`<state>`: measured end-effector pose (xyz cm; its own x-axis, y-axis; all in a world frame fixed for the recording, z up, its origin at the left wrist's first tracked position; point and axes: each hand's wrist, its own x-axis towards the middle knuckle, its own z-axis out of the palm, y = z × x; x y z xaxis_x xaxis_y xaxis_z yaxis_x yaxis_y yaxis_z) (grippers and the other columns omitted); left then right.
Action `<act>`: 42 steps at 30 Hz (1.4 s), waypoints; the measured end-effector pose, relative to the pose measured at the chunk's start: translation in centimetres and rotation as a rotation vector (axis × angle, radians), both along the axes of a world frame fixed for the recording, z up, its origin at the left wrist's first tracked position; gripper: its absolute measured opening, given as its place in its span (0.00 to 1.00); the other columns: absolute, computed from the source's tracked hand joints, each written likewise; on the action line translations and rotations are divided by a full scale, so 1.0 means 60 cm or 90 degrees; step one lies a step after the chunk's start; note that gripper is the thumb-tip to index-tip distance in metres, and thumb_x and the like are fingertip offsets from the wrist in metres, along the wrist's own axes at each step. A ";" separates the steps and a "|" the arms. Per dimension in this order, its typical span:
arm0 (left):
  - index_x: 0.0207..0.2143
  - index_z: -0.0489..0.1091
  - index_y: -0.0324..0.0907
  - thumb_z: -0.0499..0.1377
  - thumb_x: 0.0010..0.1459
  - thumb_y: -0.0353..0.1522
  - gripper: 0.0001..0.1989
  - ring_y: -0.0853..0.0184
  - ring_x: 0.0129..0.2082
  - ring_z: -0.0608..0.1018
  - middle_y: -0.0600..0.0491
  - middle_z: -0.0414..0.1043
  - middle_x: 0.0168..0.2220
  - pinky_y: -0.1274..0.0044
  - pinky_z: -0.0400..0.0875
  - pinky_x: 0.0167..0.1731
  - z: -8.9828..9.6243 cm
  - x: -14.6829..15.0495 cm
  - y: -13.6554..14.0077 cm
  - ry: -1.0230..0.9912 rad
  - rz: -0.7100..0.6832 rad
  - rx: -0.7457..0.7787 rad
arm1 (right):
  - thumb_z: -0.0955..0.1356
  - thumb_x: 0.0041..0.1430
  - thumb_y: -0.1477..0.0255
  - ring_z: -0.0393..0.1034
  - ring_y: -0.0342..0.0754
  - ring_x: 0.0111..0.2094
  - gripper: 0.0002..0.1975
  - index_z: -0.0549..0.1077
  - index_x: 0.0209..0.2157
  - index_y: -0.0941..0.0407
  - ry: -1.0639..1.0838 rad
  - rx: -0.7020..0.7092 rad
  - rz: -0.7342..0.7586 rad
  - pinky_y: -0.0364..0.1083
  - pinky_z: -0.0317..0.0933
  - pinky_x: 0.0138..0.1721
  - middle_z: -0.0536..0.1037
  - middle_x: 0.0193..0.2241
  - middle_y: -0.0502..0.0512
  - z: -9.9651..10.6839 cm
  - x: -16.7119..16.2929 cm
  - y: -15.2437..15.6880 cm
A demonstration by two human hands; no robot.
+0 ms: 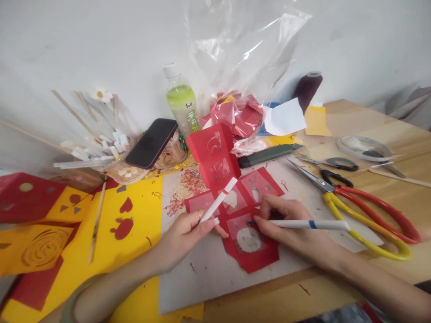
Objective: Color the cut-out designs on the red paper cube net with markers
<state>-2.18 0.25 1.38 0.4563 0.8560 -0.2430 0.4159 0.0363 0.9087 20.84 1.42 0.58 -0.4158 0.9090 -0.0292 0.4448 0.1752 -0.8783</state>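
Observation:
My left hand (188, 233) grips a white felt-tip pen with a red band (220, 197), and its lower fingertips rest at the edge of the red cut-out paper (261, 261). This paper is a cross-shaped, unfolded sheet with cut windows backed by translucent film. My right hand (286, 224) is closed around a second white felt-tip pen, this one with a blue band (311, 224). The blue tip is at the upper part of the nearest window, above a rounded pale shape. Small blue marks show beside that shape. The paper lies on a grey board (191, 287).
Large scissors with red and yellow handles (377, 220) lie at right, near black-handled scissors (340, 163) and a dark green utility knife (266, 155). Behind stand a drink bottle (182, 105), a phone (153, 142) and a plastic bag of red scraps (235, 116). Yellow paper (134, 251) spreads left.

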 end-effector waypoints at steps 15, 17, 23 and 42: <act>0.37 0.73 0.41 0.48 0.62 0.39 0.17 0.67 0.38 0.74 0.53 0.74 0.37 0.77 0.64 0.41 -0.003 -0.007 0.001 -0.002 0.001 -0.061 | 0.63 0.52 0.74 0.57 0.40 0.18 0.11 0.58 0.19 0.55 -0.017 -0.016 -0.007 0.39 0.52 0.19 0.64 0.16 0.46 -0.001 -0.003 0.007; 0.37 0.73 0.41 0.47 0.62 0.39 0.17 0.67 0.38 0.73 0.53 0.74 0.36 0.77 0.64 0.41 -0.004 -0.007 0.002 0.002 -0.002 -0.057 | 0.63 0.52 0.74 0.57 0.40 0.19 0.12 0.58 0.18 0.55 -0.001 -0.010 -0.034 0.39 0.52 0.19 0.64 0.16 0.46 0.001 -0.003 0.009; 0.37 0.73 0.43 0.47 0.63 0.38 0.16 0.67 0.39 0.73 0.54 0.74 0.35 0.78 0.64 0.41 0.000 -0.007 0.001 -0.007 -0.016 -0.052 | 0.64 0.54 0.71 0.57 0.40 0.18 0.12 0.59 0.19 0.54 0.040 0.030 -0.081 0.39 0.53 0.17 0.65 0.16 0.47 0.004 -0.005 0.008; 0.39 0.73 0.44 0.47 0.62 0.39 0.16 0.68 0.41 0.74 0.55 0.74 0.39 0.81 0.66 0.40 0.000 -0.007 0.004 -0.028 0.007 -0.075 | 0.65 0.54 0.72 0.57 0.39 0.15 0.12 0.59 0.20 0.54 -0.026 0.043 0.024 0.39 0.51 0.15 0.66 0.15 0.46 -0.010 -0.021 -0.005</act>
<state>-2.63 0.50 1.40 0.4601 0.8273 -0.3224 0.3742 0.1487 0.9154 19.58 1.10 0.00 -0.4494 0.8932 0.0142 0.4715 0.2507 -0.8455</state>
